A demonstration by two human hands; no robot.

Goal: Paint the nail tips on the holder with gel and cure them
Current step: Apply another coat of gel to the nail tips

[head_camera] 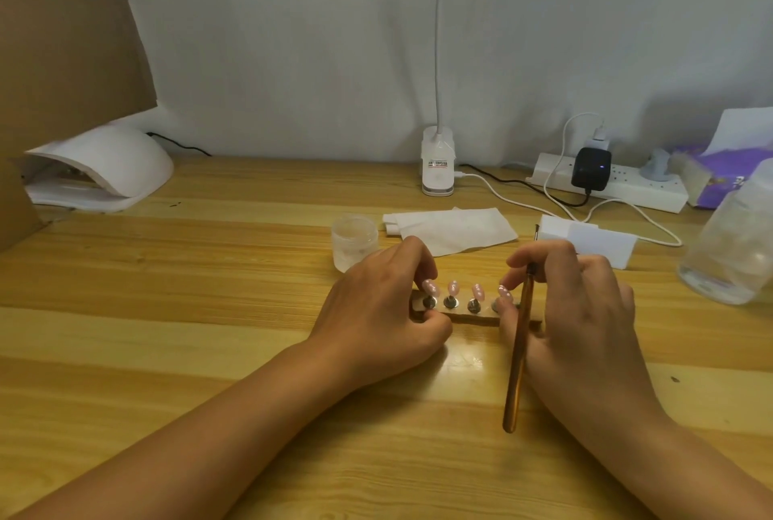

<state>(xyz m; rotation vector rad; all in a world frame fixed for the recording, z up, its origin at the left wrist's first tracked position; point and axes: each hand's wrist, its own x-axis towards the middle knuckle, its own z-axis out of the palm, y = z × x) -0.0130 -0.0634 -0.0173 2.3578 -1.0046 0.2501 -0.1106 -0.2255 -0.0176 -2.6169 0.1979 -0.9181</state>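
Left hand point(376, 310) pinches holder point(485, 316) end mid-frame on tabletop point(209, 310), right hand point(585, 319) grips brush point(518, 352) beside pink nail tips point(454, 288); likely next: keep holder level, fingers off tips, toward lamp point(104, 168) far left.

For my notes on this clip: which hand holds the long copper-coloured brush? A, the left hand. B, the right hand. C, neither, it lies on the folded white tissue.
B: the long copper-coloured brush is held in the fingers of the right hand, while the left hand pinches the left end of the wooden holder carrying the pink nail tips.
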